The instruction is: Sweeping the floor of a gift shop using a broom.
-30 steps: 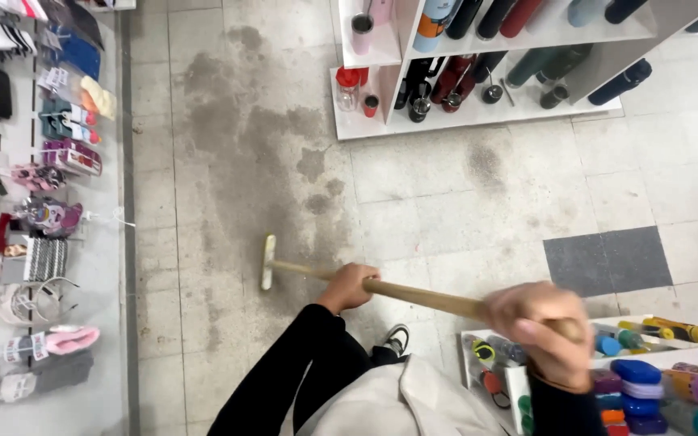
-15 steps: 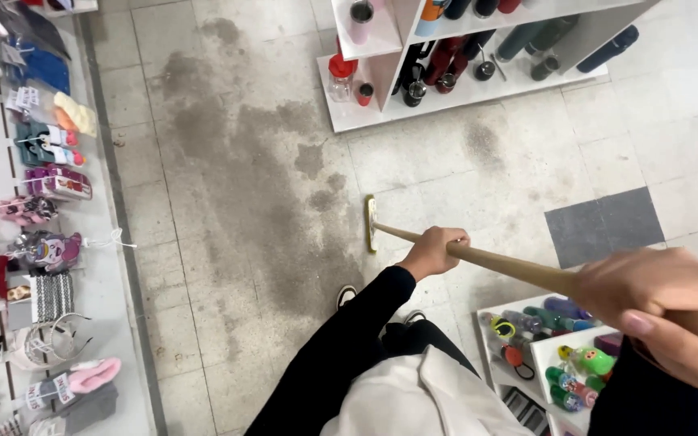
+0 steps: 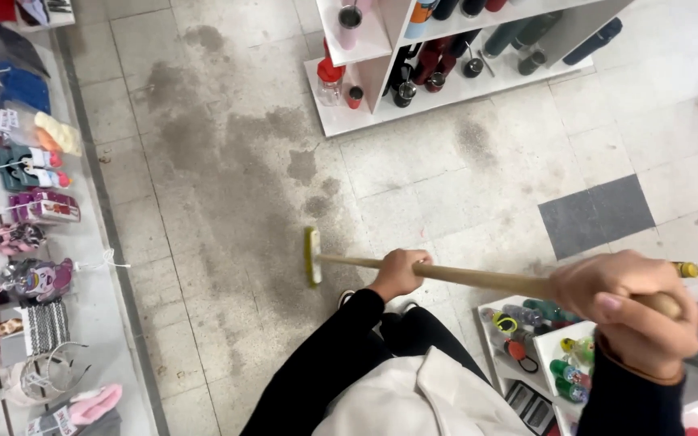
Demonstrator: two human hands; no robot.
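Note:
I hold a long wooden handle [image 3: 478,279] with both hands. My left hand [image 3: 398,273] grips it partway down, in a black sleeve. My right hand [image 3: 624,303] is closed around its upper end, close to the camera. At the far end of the handle a narrow yellow-green brush head [image 3: 312,256] rests on the tiled floor [image 3: 462,186], at the edge of a dark damp patch [image 3: 236,161]. My black shoe [image 3: 346,297] shows just below the handle.
A white shelf unit [image 3: 381,97] with bottles and flasks stands at the top. Small coloured bottles fill a white rack [image 3: 543,347] at the lower right. A display of socks, headbands and accessories [image 3: 26,210] lines the left side. One dark grey tile [image 3: 597,216] lies to the right.
The brush head swept from the left to the right across the damp floor, then back a little to the left. My view shifted slightly down and left.

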